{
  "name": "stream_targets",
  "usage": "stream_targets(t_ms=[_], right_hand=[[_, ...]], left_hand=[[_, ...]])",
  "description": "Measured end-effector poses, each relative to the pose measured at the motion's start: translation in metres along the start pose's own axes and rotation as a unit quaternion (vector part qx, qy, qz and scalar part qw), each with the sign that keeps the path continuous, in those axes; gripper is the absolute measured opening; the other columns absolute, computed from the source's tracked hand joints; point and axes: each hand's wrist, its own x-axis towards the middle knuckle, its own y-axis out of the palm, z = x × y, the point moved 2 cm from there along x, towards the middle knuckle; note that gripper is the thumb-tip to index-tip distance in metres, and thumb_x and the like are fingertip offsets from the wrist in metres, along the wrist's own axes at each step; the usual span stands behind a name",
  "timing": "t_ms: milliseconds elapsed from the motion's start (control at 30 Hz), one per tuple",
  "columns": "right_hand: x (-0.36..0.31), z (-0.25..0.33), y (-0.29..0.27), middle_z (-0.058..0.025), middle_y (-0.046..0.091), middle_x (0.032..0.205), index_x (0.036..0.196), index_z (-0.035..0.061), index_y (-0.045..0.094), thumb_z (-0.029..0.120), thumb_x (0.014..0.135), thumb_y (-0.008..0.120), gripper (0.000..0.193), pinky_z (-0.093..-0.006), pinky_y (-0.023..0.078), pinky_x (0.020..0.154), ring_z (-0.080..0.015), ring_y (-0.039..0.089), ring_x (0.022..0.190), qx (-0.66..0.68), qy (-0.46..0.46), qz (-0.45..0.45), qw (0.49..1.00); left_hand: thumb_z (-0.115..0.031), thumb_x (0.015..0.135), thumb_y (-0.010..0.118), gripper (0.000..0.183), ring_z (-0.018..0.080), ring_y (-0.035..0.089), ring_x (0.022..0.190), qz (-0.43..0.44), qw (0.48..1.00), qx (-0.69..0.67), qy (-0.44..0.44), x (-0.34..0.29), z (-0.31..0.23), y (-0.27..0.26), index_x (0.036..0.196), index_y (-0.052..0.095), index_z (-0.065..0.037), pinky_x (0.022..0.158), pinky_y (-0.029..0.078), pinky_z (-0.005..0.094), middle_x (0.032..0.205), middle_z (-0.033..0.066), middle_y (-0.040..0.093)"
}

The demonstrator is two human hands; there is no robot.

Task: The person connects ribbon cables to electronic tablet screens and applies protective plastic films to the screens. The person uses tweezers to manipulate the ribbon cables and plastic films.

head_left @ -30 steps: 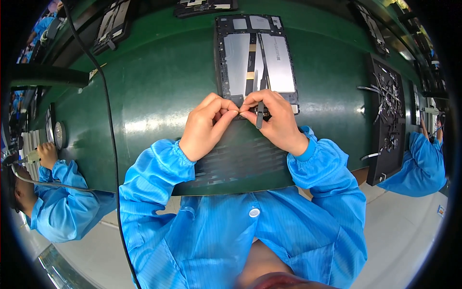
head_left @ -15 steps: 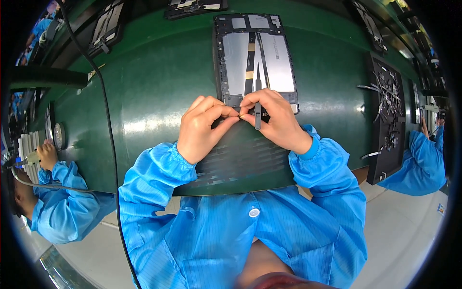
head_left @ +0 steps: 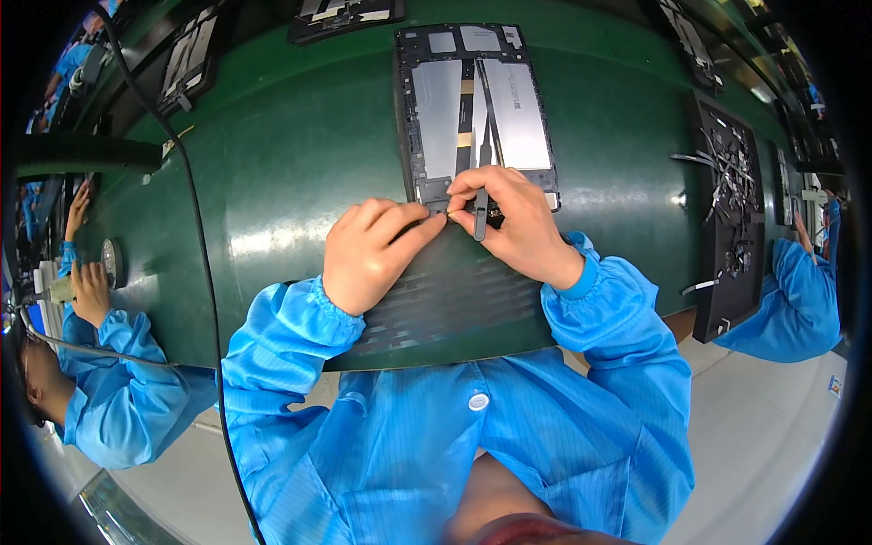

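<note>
An opened tablet (head_left: 434, 118) lies on the green bench with its silver inner plates, battery and dark ribbon cable showing. My left hand (head_left: 368, 256) is closed at its lower left corner, thumb tip against the near edge; what these fingers grip, if anything, is hidden. Grey tweezers (head_left: 480, 216) are tucked in my right hand (head_left: 525, 222), their points toward the battery. The right thumb and forefinger also pinch close together at the tablet's near edge, beside the left thumb. Anything small between them cannot be made out.
A black tray (head_left: 734, 218) of loose strips and small parts stands at right. More opened tablets (head_left: 345, 16) lie along the far side. A black cable (head_left: 202, 236) hangs across the left. Co-workers in blue sit at both sides; one hand (head_left: 91, 292) is by a round metal thing (head_left: 111, 262).
My left forefinger has drawn back from the pinch, and the left hand has shifted slightly left. My right hand keeps its pinch and the tweezers. The left co-worker's other hand has come into sight.
</note>
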Motion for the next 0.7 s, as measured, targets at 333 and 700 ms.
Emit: stream_targets(t_ms=[333,700], right_hand=[[-0.003,-0.001,-0.003,-0.0038,0.071,0.09,0.108,0.0073,0.061,0.002,0.081,0.076,0.032,-0.0345,0.048,0.084,-0.0226,0.069,0.086,0.025,0.013,0.014,0.999],[-0.011,-0.003,-0.003,-0.004,0.071,0.089,0.107,0.0073,0.062,0.003,0.08,0.077,0.031,-0.0361,0.048,0.083,-0.0227,0.069,0.088,-0.008,-0.014,0.0,1.0]], left_hand=[[-0.007,0.068,0.075,0.036,0.02,0.063,0.087,-0.025,0.998,0.025,0.051,-0.007,0.002,0.007,0.103,0.076,-0.015,0.069,0.052,0.0325,0.103,-0.0018,0.07],[-0.008,0.067,0.074,0.039,0.0207,0.063,0.091,-0.017,0.998,0.039,0.038,-0.011,-0.002,0.019,0.105,0.075,-0.016,0.07,0.052,0.033,0.107,-0.0007,0.068]])
